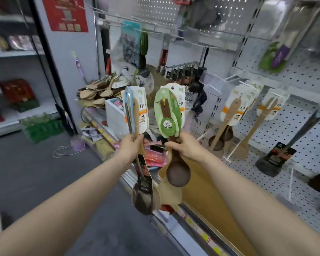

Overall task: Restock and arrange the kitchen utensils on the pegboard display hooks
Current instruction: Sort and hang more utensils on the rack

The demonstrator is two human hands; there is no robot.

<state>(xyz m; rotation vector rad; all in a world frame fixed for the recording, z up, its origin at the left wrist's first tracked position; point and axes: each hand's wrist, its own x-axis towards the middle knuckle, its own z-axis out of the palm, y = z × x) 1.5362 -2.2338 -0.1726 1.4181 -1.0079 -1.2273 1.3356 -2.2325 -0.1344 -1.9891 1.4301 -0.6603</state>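
Wooden utensils (177,175), judged light and stiff: my left hand (132,147) and right hand (187,147) each clench a bunch mid-handle, cards (167,111) above.

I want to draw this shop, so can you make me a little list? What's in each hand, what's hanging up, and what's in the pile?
left hand: grips a white-card spatula with other utensils
right hand: grips a dark spoon on a green card, with a pale spatula behind it
hanging: spatulas on pegboard hooks, on the right
pile: wooden spoons heaped far behind the left hand
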